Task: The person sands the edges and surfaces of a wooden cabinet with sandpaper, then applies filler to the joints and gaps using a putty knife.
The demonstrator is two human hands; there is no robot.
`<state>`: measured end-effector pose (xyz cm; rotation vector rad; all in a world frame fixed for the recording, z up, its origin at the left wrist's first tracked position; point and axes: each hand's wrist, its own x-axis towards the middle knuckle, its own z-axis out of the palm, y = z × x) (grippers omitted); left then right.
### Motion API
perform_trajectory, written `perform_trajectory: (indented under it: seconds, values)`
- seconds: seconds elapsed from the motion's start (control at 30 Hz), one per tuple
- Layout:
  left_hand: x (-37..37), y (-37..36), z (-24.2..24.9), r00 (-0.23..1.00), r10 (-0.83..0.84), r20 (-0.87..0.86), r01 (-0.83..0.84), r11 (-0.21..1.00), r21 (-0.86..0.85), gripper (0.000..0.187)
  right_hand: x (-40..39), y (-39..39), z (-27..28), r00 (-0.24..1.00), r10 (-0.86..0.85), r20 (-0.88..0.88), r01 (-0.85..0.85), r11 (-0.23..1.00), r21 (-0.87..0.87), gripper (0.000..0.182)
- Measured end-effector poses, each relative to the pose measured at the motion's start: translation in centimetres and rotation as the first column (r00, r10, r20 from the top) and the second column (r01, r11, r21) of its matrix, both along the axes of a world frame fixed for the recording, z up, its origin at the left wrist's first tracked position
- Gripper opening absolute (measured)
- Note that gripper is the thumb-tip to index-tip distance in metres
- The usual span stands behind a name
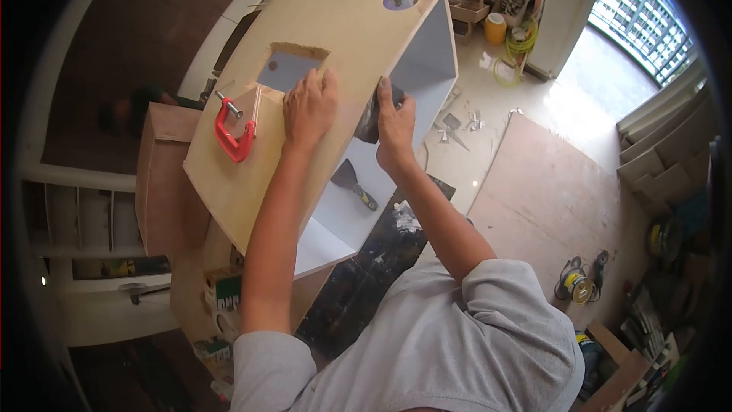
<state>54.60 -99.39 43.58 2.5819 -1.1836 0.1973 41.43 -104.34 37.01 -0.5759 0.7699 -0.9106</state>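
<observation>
A large pale plywood box (366,38) lies in front of me with its open side facing right. My left hand (309,107) rests on its top panel, fingers bent, right by the rough-edged rectangular cutout (276,57). At the open side, my right hand (396,123) grips a dark flat piece (367,120) by the box's edge; its kind is hard to make out. A putty knife (358,187) with a dark blade lies on the white inner face below that hand. Left of my left hand, a red C-clamp (235,131) is fixed near a small wooden block (248,103).
A brown wooden box (164,175) stands to the left. On the right floor lie a large wooden sheet (545,202), scattered scraps (454,126) and power tools (579,281). A yellow container (495,29) and a coiled hose (520,49) sit at the back, near the railing (644,19).
</observation>
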Motion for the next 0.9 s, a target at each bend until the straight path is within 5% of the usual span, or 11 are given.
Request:
perform_trajectory:
  seconds: [0.13, 0.37, 0.47, 0.5, 0.6, 0.9]
  values:
    - [-0.6, 0.2, 0.8, 0.999, 0.013, -0.031, -0.012, 0.999, 0.041, 0.063, 0.5, -2.1, 0.5, 0.991, -0.024, 0.128, 0.008, 0.992, 0.125, 0.077]
    - [0.0, 0.0, 0.3, 1.0, -0.008, -0.025, 0.008, 1.0, 0.001, 0.065, 0.7, -2.1, 0.5, 0.996, -0.081, -0.048, 0.082, 0.996, 0.031, 0.079]
    - [0.1, -0.1, 0.3, 1.0, 0.002, -0.029, -0.002, 1.0, 0.0, 0.066, 0.1, -2.1, 0.2, 0.997, -0.078, 0.02, 0.079, 0.993, -0.085, 0.081]
    - [0.1, -0.2, 0.5, 1.0, 0.008, -0.022, -0.008, 1.0, 0.005, 0.066, -0.1, -1.1, -0.3, 0.986, -0.112, -0.124, 0.089, 0.98, -0.175, 0.074]
    - [-0.3, -0.4, 0.8, 1.0, 0.004, -0.016, -0.004, 1.0, 0.019, 0.066, 0.5, -0.4, -2.1, 0.991, -0.131, -0.017, 0.124, 0.97, -0.209, 0.067]
    - [-0.1, -0.4, 0.6, 1.0, 0.001, -0.024, -0.001, 1.0, 0.008, 0.066, 0.3, -0.3, -3.0, 0.969, -0.23, -0.091, 0.192, 0.931, -0.31, 0.058]
